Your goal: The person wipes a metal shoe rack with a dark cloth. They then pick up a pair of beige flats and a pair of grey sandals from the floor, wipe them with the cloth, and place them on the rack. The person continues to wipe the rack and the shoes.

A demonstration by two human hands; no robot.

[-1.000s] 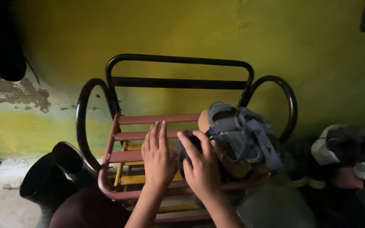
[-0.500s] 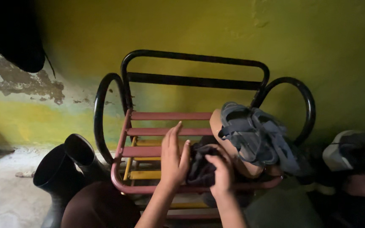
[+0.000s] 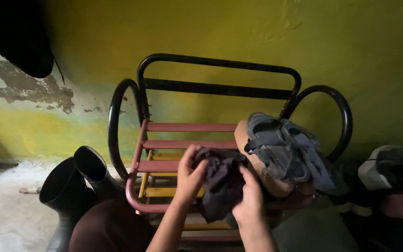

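Dark cloth (image 3: 221,182) hangs between both hands, left hand (image 3: 190,175) and right hand (image 3: 249,200) gripping its sides above the rack (image 3: 164,166).

Soft, matt dark grey cloth (image 3: 222,179), crumpled; glossy black tubular metal rack frame (image 3: 220,60) with duller painted red metal slats (image 3: 190,127); smooth, shiny black rubber boots (image 3: 68,186); rough, flaking yellow-green plaster wall (image 3: 47,98).

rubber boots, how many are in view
2. Both black rubber boots stand on the floor left of the rack: one nearer the left edge, the other leaning beside the rack's black loop. Others may be hidden in the dark.
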